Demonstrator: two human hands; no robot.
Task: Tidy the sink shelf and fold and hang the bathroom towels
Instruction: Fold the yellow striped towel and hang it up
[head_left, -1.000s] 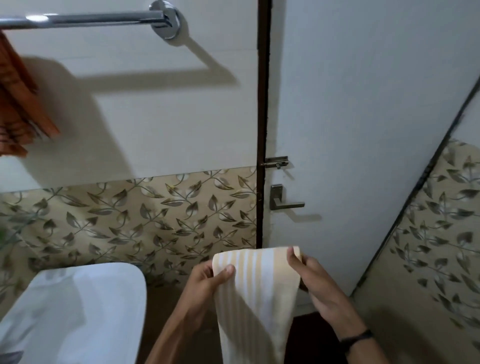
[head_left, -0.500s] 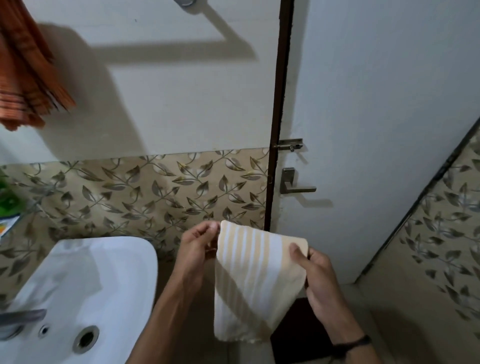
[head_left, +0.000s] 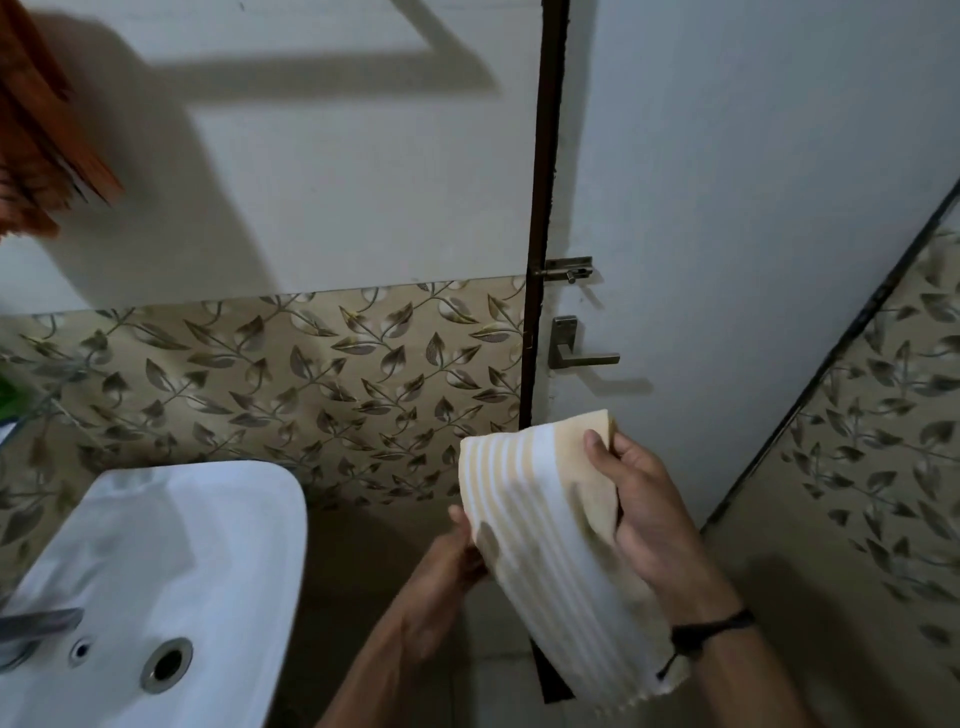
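A small cream-and-white striped towel hangs folded between my hands, low and right of centre in the head view. My right hand pinches its upper right corner, thumb on the front face. My left hand holds the towel's left edge lower down, its fingers mostly hidden behind the cloth. An orange towel hangs at the top left; the rail it hangs from is out of view.
A white washbasin with a drain and a tap fills the lower left. A white door with a lever handle and a bolt stands straight ahead. Leaf-patterned tiles cover the lower walls. Something green sits at the left edge.
The view tipped down and the towel rail left the frame. My left hand dropped from the towel's top corner to its left edge, and the towel shifted right and tilted.
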